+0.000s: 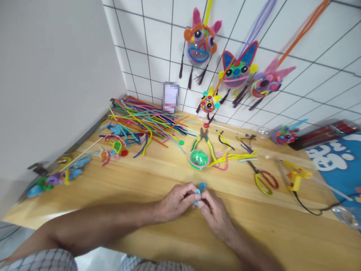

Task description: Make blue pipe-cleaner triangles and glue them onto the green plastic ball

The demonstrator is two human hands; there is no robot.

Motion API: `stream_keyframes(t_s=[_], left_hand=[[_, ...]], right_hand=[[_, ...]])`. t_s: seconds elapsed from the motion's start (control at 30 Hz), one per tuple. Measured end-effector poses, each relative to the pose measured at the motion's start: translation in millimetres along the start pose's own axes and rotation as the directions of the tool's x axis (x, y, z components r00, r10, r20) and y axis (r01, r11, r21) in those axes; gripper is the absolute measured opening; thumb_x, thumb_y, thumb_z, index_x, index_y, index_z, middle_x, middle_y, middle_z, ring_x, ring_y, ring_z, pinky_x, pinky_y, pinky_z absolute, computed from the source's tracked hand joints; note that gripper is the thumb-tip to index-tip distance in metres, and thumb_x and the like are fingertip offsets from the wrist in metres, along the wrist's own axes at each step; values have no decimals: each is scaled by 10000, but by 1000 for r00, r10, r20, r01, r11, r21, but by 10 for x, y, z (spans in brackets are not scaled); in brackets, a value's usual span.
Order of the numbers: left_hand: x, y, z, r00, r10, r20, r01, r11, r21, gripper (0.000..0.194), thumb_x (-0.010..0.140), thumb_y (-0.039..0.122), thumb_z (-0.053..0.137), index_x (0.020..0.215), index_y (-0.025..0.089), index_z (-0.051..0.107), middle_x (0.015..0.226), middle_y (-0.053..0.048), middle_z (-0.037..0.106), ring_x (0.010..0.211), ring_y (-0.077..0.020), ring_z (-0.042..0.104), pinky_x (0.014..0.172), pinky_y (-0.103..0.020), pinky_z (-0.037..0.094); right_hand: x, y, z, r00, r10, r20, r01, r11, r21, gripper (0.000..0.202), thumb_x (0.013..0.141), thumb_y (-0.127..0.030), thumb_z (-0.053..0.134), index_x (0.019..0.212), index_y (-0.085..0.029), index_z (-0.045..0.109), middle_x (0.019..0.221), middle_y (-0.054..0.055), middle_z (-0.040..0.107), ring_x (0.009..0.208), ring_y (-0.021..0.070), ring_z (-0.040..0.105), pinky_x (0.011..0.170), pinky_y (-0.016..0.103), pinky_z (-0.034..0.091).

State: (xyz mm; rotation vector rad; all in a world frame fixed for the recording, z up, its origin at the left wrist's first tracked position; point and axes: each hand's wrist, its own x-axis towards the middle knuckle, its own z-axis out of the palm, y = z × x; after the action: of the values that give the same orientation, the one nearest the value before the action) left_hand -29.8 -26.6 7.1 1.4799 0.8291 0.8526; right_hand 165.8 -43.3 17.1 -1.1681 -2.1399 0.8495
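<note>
A small light-blue piece point(198, 192), apparently coiled pipe cleaner, is pinched between both hands above the front of the wooden table point(158, 171). My left hand point(178, 199) grips it from the left with thumb and forefinger. From the right, the fingertips of my right hand point(216, 212) close on it too. Just beyond the fingers shows a flat blue bit point(202, 186); whether it joins the held piece I cannot tell. Farther back sits a green half-ball point(199, 159) with a pink rim, and behind it lie yellow-green pliers point(204, 136).
Many colored pipe cleaners point(141, 116) are heaped at the back left, near a phone point(170, 97). Scissors point(263, 180) and a yellow glue gun point(296, 175) with a trailing cord lie to the right. Decorated ball masks point(200, 47) hang against the tiled wall.
</note>
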Motion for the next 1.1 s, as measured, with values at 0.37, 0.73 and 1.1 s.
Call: stream_keyframes(t_s=[0.37, 0.73, 1.1], left_hand=[[40, 14, -24, 999, -52, -15, 50, 988, -149, 306, 934, 430, 606, 799, 161, 550, 731, 24, 501, 684, -123, 420, 650, -252, 354], [84, 3, -57, 991, -130, 34, 135, 952, -274, 303, 874, 419, 730, 870, 122, 670, 709, 18, 573, 652, -100, 458, 615, -222, 354], [111, 18, -79, 998, -56, 31, 61, 971, -232, 311, 915, 430, 700, 835, 130, 723, 718, -5, 633, 653, -98, 519, 628, -204, 396]], right_hand=[[28, 116, -17, 993, -116, 8, 116, 981, -153, 208, 1038, -270, 476, 841, -233, 531, 715, -12, 633, 639, 135, 615, 616, 230, 443], [26, 181, -81, 990, -108, 93, 120, 984, -132, 233, 1045, -282, 475, 828, -223, 536, 719, -13, 627, 645, 125, 599, 618, 227, 443], [50, 173, -88, 989, -104, 109, 116, 987, -113, 259, 1052, -288, 472, 807, -220, 519, 685, -27, 605, 612, 103, 572, 588, 209, 433]])
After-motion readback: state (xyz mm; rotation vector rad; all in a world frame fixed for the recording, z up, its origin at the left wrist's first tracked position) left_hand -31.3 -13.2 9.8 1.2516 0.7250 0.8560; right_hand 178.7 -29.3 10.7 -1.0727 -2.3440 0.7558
